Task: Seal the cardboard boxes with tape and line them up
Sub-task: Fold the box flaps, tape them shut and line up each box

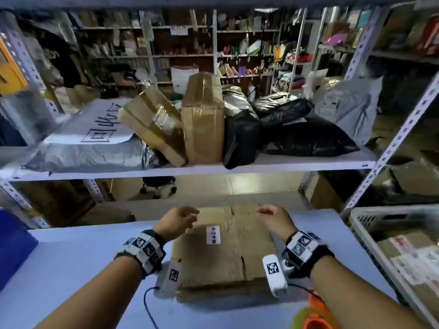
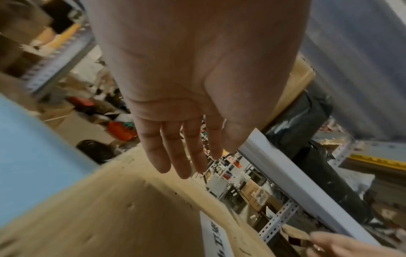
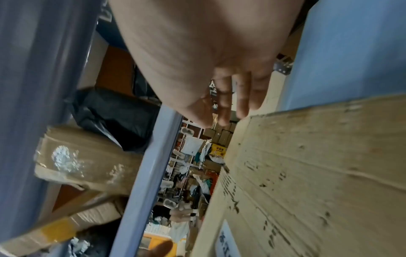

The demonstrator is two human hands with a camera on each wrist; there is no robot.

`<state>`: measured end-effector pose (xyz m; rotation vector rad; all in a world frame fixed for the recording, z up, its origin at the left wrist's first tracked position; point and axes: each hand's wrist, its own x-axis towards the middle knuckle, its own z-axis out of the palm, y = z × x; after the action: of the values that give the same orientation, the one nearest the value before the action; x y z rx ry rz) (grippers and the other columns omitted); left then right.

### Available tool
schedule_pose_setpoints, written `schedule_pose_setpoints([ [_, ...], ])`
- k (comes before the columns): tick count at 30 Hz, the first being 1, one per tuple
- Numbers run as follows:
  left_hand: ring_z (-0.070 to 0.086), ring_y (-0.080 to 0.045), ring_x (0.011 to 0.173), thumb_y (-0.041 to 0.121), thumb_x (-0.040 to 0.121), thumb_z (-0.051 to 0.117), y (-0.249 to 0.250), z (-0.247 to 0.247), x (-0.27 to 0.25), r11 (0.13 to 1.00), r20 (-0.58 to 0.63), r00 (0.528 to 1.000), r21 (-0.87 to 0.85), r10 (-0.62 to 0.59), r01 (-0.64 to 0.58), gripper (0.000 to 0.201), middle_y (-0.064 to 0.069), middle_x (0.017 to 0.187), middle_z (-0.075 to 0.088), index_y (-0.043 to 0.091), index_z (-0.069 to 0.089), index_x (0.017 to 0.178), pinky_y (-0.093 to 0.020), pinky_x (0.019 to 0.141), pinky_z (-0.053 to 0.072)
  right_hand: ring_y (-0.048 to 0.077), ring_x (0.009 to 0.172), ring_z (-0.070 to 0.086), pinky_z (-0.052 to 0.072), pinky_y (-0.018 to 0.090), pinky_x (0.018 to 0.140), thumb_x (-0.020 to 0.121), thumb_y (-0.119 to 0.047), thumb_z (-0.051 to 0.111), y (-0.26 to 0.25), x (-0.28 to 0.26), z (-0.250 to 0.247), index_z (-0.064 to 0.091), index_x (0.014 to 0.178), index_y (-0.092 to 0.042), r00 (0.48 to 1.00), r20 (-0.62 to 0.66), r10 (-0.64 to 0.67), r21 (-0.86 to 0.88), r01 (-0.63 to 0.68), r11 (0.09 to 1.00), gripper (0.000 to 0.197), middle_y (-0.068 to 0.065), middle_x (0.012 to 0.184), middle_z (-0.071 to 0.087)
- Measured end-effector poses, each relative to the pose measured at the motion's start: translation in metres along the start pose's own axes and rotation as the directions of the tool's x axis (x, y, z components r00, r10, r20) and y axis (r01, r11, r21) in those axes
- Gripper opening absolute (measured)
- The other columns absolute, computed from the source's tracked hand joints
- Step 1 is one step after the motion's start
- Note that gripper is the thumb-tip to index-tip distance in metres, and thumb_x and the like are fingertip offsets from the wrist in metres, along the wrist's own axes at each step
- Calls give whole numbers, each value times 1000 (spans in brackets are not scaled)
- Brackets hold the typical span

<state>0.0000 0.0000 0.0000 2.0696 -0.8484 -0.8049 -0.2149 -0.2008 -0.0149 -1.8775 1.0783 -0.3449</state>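
Observation:
A worn brown cardboard box (image 1: 221, 252) lies on the blue table (image 1: 71, 269) right in front of me, its top flaps folded down and a small white label (image 1: 213, 235) on the left flap. My left hand (image 1: 180, 220) hovers over the box's far left corner with fingers straight and holds nothing; the left wrist view shows the left hand (image 2: 182, 149) just above the cardboard (image 2: 123, 217). My right hand (image 1: 273, 216) is over the far right part of the box; in the right wrist view the right hand (image 3: 228, 107) has relaxed fingers near the flap edge (image 3: 307, 156).
A white shelf (image 1: 297, 162) above the table carries taped cardboard boxes (image 1: 204, 119), black bags (image 1: 297, 129) and grey mailers (image 1: 90, 138). A grey crate (image 1: 370, 219) with parcels stands at the right. An orange object (image 1: 316, 317) lies at the table's near edge.

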Motion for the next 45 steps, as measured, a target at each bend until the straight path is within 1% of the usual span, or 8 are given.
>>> schedule_pose_setpoints([
  [6,65,-23,94,23,96,65,-26,9,46,908,-77,993,415,88,-48,22,-10,114,70,18,70,116,-32,85,54,30,87,64,50,36,67,86,-22,62,16,37,27,49,111,-20,989,128,74,-283,-35,958,28,13,99,63],
  [10,59,-31,109,23,100,60,-42,-1,46,768,-99,995,637,6,58,34,-15,119,62,3,62,128,-34,91,47,30,115,60,49,37,97,87,-14,69,30,38,31,58,123,-6,999,37,-13,-307,24,951,39,17,128,61],
  [14,51,-18,53,18,94,68,-48,0,14,898,-49,996,431,-74,88,18,-1,66,56,4,60,101,-25,48,43,33,124,54,50,37,92,93,-23,68,29,9,30,42,142,3,992,-10,-125,-352,113,929,61,19,144,50],
  [21,63,-28,108,37,93,68,-54,36,-41,872,-139,990,487,20,50,69,-10,129,58,11,37,149,-41,84,59,18,84,54,51,29,62,93,-29,68,37,-55,40,27,151,-7,998,12,-68,-67,68,995,75,14,140,48],
  [26,51,-20,100,40,88,75,-66,42,-43,886,-219,970,463,105,9,75,-9,133,56,20,38,150,-28,70,44,33,118,59,51,46,100,90,-23,72,46,-45,53,47,139,0,999,-17,-30,46,31,998,59,18,137,56],
  [30,53,-25,120,29,83,82,-66,35,-47,978,-252,961,199,112,-62,80,-8,143,48,24,39,150,-35,96,52,31,111,63,57,48,89,83,-34,78,42,-44,46,33,140,-11,999,-37,-17,219,25,975,76,12,124,59],
  [36,59,-20,116,20,84,81,-57,38,-87,924,-294,920,-203,259,-325,84,4,148,43,31,34,152,-43,91,58,19,112,61,52,39,90,69,-52,85,24,-70,35,6,153,-34,968,-8,-249,521,217,825,117,0,130,56],
  [45,69,-16,111,37,84,74,-56,57,-119,789,-258,891,-415,375,-452,87,1,131,64,28,25,155,-34,80,60,26,86,72,58,41,67,90,-20,67,27,-109,16,37,146,-22,872,28,-489,840,244,484,64,14,113,69],
])
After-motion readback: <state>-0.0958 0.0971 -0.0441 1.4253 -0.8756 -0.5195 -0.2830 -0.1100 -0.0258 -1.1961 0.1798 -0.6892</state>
